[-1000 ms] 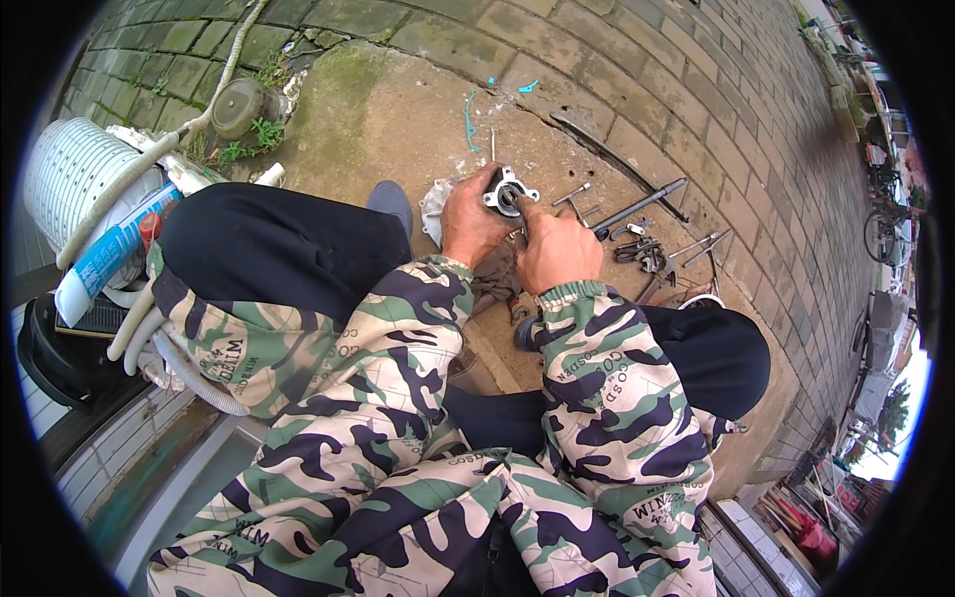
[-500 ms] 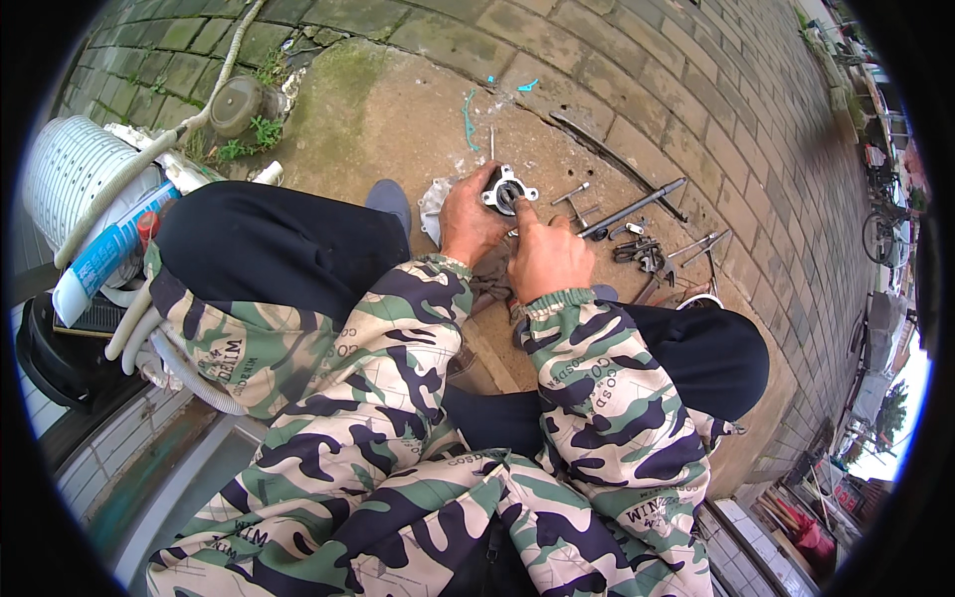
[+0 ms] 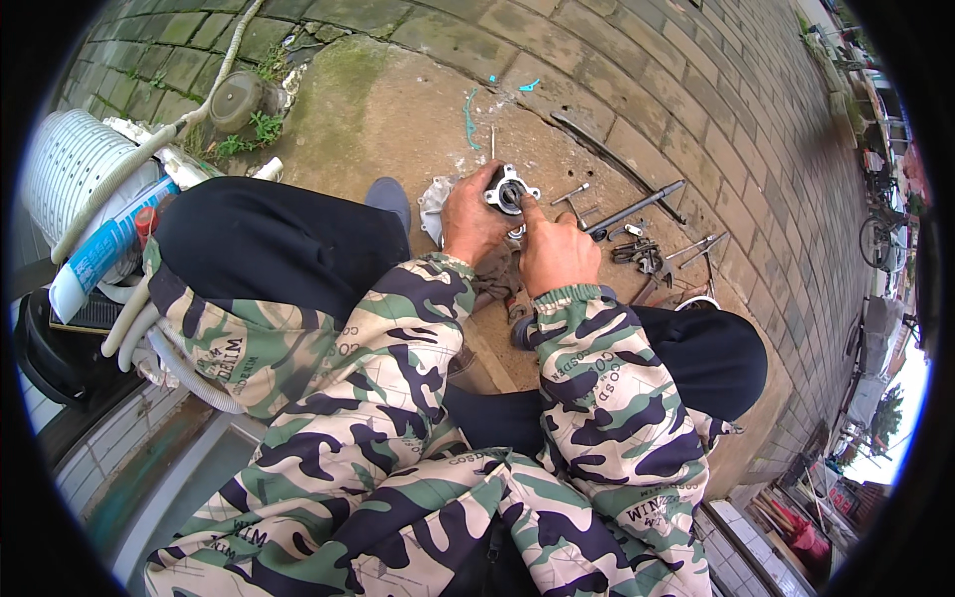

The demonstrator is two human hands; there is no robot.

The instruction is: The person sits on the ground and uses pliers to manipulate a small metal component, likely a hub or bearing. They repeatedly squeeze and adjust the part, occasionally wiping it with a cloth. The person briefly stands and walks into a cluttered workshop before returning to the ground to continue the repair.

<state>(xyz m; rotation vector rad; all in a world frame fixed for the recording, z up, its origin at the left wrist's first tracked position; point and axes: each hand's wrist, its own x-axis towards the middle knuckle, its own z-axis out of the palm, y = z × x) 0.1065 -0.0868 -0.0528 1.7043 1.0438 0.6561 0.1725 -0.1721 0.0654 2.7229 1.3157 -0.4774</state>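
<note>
A round silver metal housing with bolt lugs and a dark centre (image 3: 511,195) faces up in front of my knees. My left hand (image 3: 472,221) is closed around it from the left. At its right rim, my right hand (image 3: 557,249) reaches the opening with its index finger, the other fingers curled in. Whatever the thumb and curled fingers may hold is hidden. A crumpled whitish plastic piece (image 3: 432,207) lies beside my left hand. Under both hands a dark rag-like bundle (image 3: 495,274) partly shows.
On the ground at right lie a long dark rod (image 3: 637,207), a small T-shaped tool (image 3: 571,193), a dark metal clump (image 3: 637,253) and pliers-like tools (image 3: 696,247). Blue-green scraps (image 3: 470,121) lie ahead. A white ribbed basket (image 3: 85,174) and hoses (image 3: 149,333) crowd the left.
The housing and both hands have shifted very slightly to the right. My right index finger has drawn back a little toward the housing's right rim; the left grip is unchanged.
</note>
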